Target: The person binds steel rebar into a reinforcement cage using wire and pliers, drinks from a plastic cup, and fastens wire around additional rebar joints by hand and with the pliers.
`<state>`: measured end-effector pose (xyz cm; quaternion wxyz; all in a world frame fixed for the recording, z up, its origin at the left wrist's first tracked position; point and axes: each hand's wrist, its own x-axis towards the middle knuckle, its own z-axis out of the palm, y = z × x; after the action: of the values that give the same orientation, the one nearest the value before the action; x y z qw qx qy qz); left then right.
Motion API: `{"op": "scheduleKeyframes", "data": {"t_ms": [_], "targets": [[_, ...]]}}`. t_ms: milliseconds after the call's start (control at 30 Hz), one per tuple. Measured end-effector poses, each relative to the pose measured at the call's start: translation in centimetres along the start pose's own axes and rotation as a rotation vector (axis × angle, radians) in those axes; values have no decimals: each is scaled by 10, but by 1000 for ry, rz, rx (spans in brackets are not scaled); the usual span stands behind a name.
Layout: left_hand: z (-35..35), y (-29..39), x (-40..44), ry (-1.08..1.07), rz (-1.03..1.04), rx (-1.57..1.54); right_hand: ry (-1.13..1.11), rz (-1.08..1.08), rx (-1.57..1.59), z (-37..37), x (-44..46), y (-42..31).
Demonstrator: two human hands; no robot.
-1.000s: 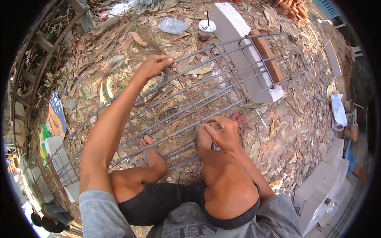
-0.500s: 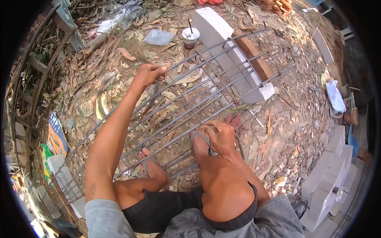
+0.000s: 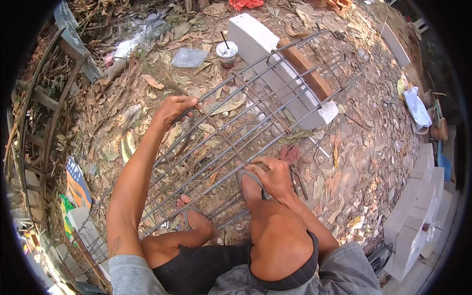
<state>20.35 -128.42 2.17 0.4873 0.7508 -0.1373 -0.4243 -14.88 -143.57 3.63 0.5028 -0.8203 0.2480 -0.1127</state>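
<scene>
A long steel rebar cage lies diagonally in front of me, its far end resting over a pale block and a brown wood piece. My left hand pinches a crosswise tie bar at the cage's far edge, its fingertips on the steel. At the near edge, my right hand has its fingers closed at the same crosswise bar, near its end. Both feet, in sandals, are under or beside the near bars.
A lidded cup with a straw and a plastic bag lie beyond the cage. Pale blocks are stacked at right. A curved metal frame stands at left. Dry leaves cover the ground.
The view has shifted, so the cup and block appear further left. My left hand has come slightly nearer along with the crosswise bar. My right hand stays at the near edge.
</scene>
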Motion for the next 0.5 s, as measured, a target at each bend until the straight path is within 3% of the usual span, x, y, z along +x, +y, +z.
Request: {"op": "scheduleKeyframes", "data": {"t_ms": [500], "targets": [[1, 1, -1, 15, -40, -10, 14, -7, 110, 10, -3, 20]]}}
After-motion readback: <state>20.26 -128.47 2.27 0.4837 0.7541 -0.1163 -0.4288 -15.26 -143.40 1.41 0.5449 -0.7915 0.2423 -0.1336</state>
